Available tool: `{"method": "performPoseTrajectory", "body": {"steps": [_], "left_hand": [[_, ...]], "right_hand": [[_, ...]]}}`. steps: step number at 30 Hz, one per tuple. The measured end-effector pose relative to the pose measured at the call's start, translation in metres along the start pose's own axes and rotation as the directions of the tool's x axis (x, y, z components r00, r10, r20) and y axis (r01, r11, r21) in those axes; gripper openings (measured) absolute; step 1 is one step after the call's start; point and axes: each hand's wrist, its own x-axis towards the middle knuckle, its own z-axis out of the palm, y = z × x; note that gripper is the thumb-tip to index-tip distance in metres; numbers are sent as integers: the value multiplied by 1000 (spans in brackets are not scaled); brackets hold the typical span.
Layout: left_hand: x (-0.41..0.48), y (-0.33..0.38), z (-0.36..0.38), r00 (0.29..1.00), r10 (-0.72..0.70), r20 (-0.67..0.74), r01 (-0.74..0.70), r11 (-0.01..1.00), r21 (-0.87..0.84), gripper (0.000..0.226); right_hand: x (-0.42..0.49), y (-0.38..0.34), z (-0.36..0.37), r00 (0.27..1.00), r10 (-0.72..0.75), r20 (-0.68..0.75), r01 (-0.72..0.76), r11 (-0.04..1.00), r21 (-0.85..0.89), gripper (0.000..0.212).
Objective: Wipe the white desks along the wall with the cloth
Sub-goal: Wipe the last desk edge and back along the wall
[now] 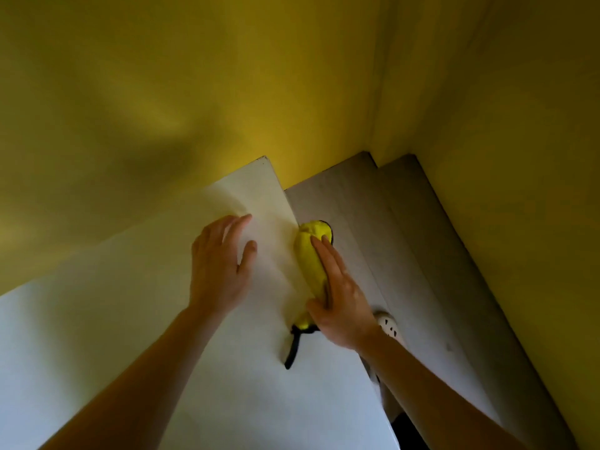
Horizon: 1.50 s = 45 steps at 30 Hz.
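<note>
- We see the right hand (341, 300) laid along the yellow cloth (308, 254); its fingers are straight and close together, pressing the cloth down rather than clenching it; the thumb lies across the near end of the cloth on the desk side.
- The cloth is bunched into a long roll right at the desk's right-hand edge; it runs under the right fingers from palm to fingertips; a rounded yellow end pokes out just beyond the fingertips, past the edge; the other end comes out below the thumb.
- A black strap (292, 349) hangs off that near end; it lies on the desk, just beside the right wrist.
- The left hand (220, 261) is released; its fingers are loosely spread and hold nothing; it sits over the desk, apart from the cloth, with bare surface between its thumb and the roll; the fingertips are blurred, so we cannot tell whether they touch the top.
- The white desk (130, 336) lies beneath both hands; its far corner, beyond the left fingertips, meets the yellow wall (227, 76).
- On the outer side of the right fingers we see the grey wood-look floor (406, 238); a white perforated shoe (388, 324) shows just beside the right wrist.
</note>
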Motion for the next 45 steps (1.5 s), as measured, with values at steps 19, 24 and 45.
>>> {"method": "performPoseTrajectory", "body": {"steps": [19, 24, 45], "left_hand": [[-11, 4, 46, 988, 40, -149, -13, 984, 178, 71], [-11, 5, 45, 982, 22, -190, -6, 996, 83, 56], [-11, 6, 46, 985, -10, -171, 31, 992, 122, 28]], "right_hand": [[43, -43, 6, 992, -7, -129, -16, 985, -174, 111], [89, -28, -37, 991, 124, 59, -129, 989, 79, 103], [63, -42, -17, 952, 69, -298, -121, 980, -159, 36]]}}
